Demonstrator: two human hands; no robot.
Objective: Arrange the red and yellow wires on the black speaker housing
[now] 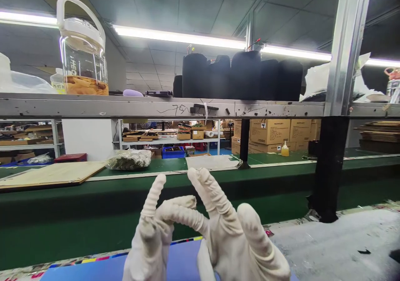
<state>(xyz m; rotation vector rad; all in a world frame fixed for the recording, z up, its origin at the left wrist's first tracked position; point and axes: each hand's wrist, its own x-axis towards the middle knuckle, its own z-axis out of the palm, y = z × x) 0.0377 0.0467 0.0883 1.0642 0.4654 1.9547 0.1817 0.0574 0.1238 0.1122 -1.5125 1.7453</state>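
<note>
Both hands wear white ribbed gloves and are raised at the bottom centre, in front of a green belt [81, 218]. My left hand [156, 231] has one finger pointing up, while others reach across and touch my right hand near its palm. My right hand [231, 235] has its fingers stretched out and apart, palm partly showing. Neither hand shows an object in it. Below them lies a blue-purple surface [103, 268] on the work table.
A metal shelf [131, 106] crosses above, bearing a handled jar [84, 60] and black rolls [243, 76]. A black-wrapped post [331, 168] stands right. Beyond are a board [53, 174], a wrapped bundle [129, 159], a glue bottle [284, 149] and cartons [270, 131].
</note>
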